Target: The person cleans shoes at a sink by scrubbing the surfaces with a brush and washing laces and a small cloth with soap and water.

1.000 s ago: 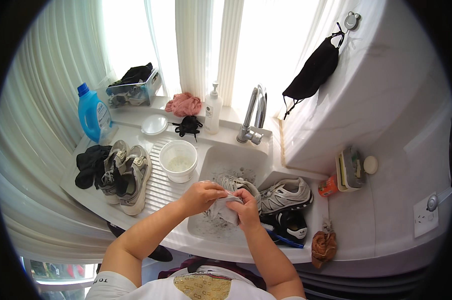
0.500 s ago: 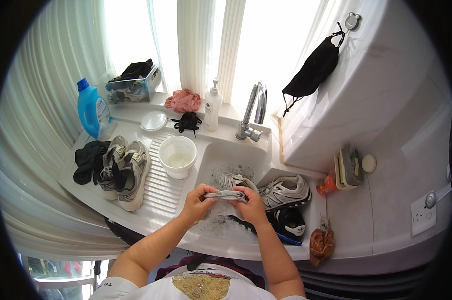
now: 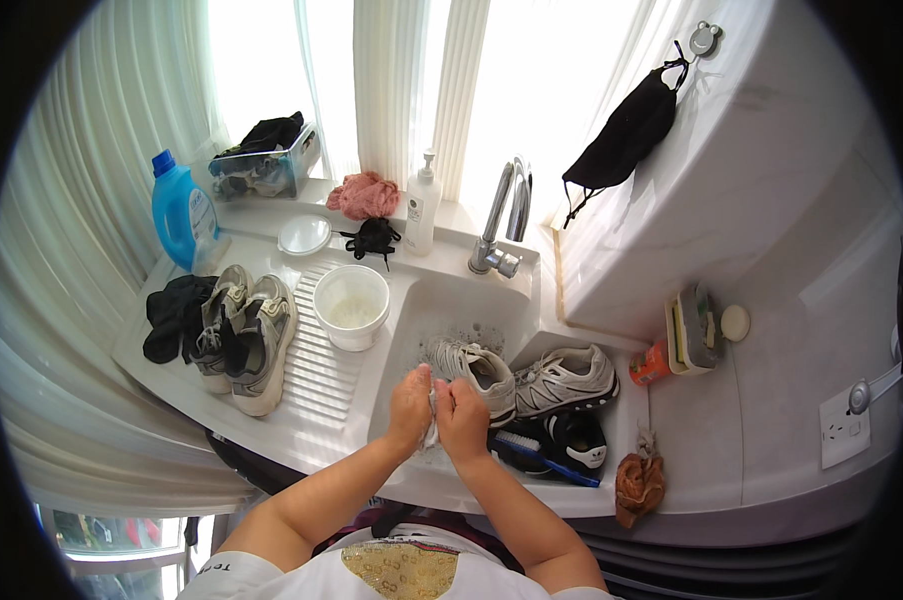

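Observation:
My left hand (image 3: 407, 408) and my right hand (image 3: 464, 418) are side by side over the sink (image 3: 451, 300), both closed on a small, wet, light grey cloth (image 3: 432, 425). Only a narrow strip of it shows between my fists; its exact kind is hidden. Just beyond my hands a white-grey sneaker (image 3: 471, 368) rests in the sink, with suds around it. Its similar mate, another sneaker (image 3: 566, 382), lies to the right. Nearer me are a black shoe with white stripes (image 3: 576, 440) and a blue-handled brush (image 3: 556, 466).
Left of the sink, a white tub (image 3: 351, 310) stands on the ribbed drainboard beside a pair of grey sneakers (image 3: 261, 345) and dark cloth (image 3: 176, 315). A blue detergent bottle (image 3: 183, 215), a pump bottle (image 3: 422, 210) and the faucet (image 3: 493, 225) stand farther back.
My hands have turned from holding the cloth stretched flat sideways to fists pressed close together around it, lower and slightly left. More of the sneaker and the brush shows.

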Motion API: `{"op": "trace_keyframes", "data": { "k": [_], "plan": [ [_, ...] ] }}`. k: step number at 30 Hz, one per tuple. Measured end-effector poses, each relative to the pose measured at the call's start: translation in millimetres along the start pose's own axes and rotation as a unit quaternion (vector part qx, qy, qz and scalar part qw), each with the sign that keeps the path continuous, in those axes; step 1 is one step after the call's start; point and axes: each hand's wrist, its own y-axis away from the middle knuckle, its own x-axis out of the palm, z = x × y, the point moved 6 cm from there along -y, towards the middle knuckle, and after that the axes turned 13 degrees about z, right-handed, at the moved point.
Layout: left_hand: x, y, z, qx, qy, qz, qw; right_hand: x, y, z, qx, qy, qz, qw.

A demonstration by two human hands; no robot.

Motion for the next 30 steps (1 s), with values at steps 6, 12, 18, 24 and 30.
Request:
{"op": "trace_keyframes", "data": {
  "k": [6,12,18,24,30],
  "plan": [
    [9,21,-10,0.070,-0.183,0.011,0.980,13,-1,-32,0.126,-0.070,0.053,0.988],
    [-6,15,39,-0.058,0.001,0.052,0.997,23,12,-22,-0.001,0.014,0.051,0.999],
    [0,10,24,-0.147,0.076,0.052,0.985,12,20,23,-0.100,-0.020,0.055,0.993],
    [18,7,-4,-0.104,0.014,0.088,0.991,-1,10,1,-0.051,0.004,0.041,0.998],
    [33,6,-5,-0.070,0.083,0.085,0.990,-18,-10,-27,0.046,-0.026,0.018,0.998]
  ]
}}
